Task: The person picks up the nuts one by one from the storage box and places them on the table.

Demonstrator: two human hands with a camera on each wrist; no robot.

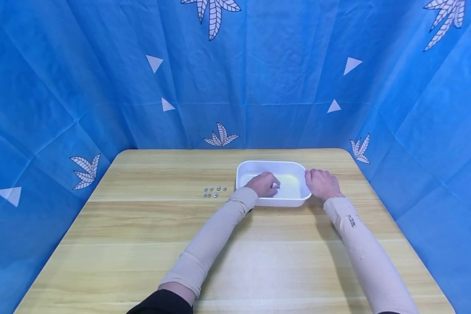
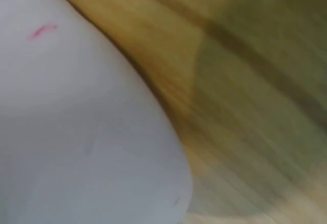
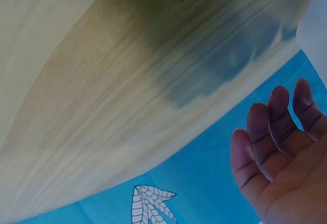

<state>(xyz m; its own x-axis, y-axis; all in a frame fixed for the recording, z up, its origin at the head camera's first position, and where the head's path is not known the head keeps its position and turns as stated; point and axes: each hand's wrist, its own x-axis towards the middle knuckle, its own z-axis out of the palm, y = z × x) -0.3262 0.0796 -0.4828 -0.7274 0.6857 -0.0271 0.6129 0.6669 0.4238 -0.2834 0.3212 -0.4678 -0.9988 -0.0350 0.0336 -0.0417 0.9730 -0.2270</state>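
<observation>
A white plastic tray (image 1: pixel 269 203) stands toward the far side of the wooden table. My left hand (image 1: pixel 264 185) reaches over its near left rim, fingers curled, with a small shiny silver piece at the fingertips; its exact kind is too small to tell. On the tray's right end, my right hand (image 1: pixel 322 185) holds the rim. In the right wrist view, four bent fingers (image 3: pixel 265 132) show beside the tray's white wall (image 3: pixel 312 40); the thumb is hidden. Left of the tray lie several small silver pieces (image 1: pixel 215 195) in two rows. The left wrist view shows only the tray's outer wall (image 2: pixel 92 116) and table.
The light wooden table (image 1: pixel 141 244) has rounded far corners. A blue curtain (image 1: pixel 282 78) with white leaf and triangle prints hangs behind it and along both sides.
</observation>
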